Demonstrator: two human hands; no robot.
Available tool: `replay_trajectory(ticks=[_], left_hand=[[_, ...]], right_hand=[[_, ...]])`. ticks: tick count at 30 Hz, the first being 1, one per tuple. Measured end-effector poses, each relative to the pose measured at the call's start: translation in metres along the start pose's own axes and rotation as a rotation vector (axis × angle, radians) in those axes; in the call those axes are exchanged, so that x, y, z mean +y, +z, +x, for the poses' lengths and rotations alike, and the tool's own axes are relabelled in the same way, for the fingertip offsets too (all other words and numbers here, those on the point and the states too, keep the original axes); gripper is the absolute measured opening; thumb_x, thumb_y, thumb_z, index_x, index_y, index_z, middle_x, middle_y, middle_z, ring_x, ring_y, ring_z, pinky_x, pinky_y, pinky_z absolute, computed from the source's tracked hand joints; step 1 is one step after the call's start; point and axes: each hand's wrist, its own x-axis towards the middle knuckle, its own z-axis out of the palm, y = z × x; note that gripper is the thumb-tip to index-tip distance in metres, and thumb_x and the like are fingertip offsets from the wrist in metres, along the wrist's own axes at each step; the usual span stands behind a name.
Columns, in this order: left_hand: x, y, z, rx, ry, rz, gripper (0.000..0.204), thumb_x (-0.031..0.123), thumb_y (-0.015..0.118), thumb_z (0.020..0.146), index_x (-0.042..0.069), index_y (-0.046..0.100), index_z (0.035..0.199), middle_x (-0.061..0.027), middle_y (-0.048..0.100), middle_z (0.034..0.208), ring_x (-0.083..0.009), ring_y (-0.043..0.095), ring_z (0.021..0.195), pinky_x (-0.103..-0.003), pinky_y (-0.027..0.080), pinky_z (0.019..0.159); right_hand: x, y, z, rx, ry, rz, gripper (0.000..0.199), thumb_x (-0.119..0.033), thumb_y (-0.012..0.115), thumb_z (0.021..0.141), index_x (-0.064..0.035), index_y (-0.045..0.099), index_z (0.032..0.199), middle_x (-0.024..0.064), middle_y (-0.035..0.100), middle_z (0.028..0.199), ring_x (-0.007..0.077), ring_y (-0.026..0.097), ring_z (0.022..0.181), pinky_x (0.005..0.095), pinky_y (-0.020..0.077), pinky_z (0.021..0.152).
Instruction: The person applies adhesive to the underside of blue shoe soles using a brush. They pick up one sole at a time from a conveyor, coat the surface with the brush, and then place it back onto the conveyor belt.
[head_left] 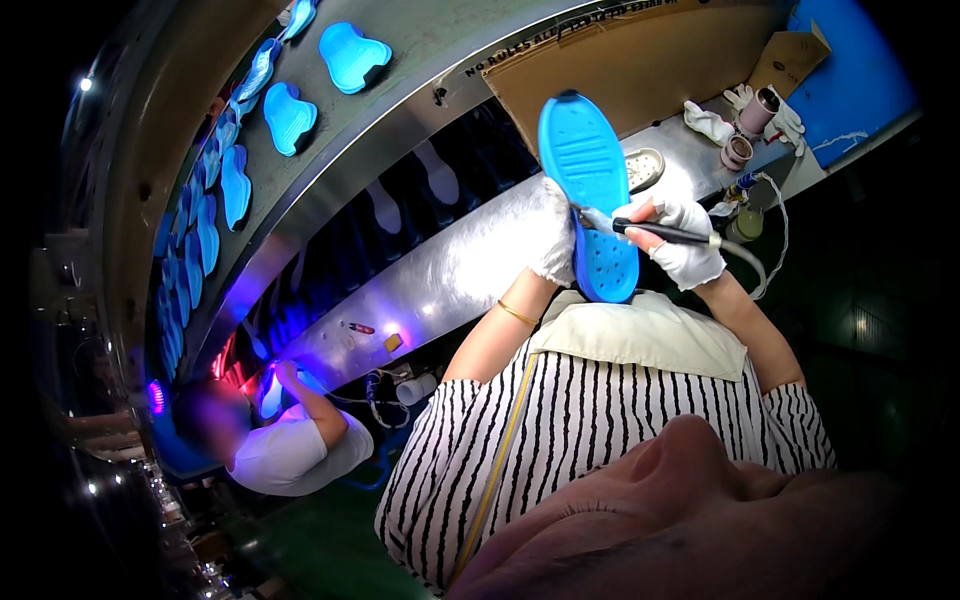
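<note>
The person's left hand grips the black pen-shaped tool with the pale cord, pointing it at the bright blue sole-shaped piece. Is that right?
Not quite: the head view shows the right hand gripping the black pen-shaped tool, pointing it at the bright blue sole-shaped piece.

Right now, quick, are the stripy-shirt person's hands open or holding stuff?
Left hand: closed on the edge of the blue sole.
Right hand: closed, holding the black tool.
</note>
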Motion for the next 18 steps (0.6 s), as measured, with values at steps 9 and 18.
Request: replay_trajectory(ticks=[9, 18], left_hand=[[0.028, 0.018, 0.026, -0.212, 0.201, -0.347, 0.114, 0.090, 0.035, 0.060, -0.003, 0.044, 0.125, -0.0192, 0.060, 0.110, -0.0330, 0.058, 0.101, -0.047, 0.045, 0.094], [0.055, 0.029, 0.039, -0.437, 0.442, -0.426, 0.116, 0.091, 0.038, 0.056, -0.003, 0.049, 0.122, -0.0157, 0.060, 0.115, -0.0330, 0.058, 0.100, -0.046, 0.043, 0.096]], right_hand=[[-0.009, 0.013, 0.016, -0.043, -0.112, -0.014, 0.015, 0.002, 0.069, 0.076, -0.0021, 0.062, 0.088, 0.0074, 0.066, 0.085, 0.0136, 0.061, 0.076, 0.0257, 0.0483, 0.071], [-0.010, 0.006, 0.018, -0.042, 0.080, 0.224, 0.010, -0.001, 0.066, 0.082, -0.0005, 0.061, 0.090, 0.0070, 0.066, 0.085, 0.0094, 0.060, 0.072, 0.0223, 0.0483, 0.066]])
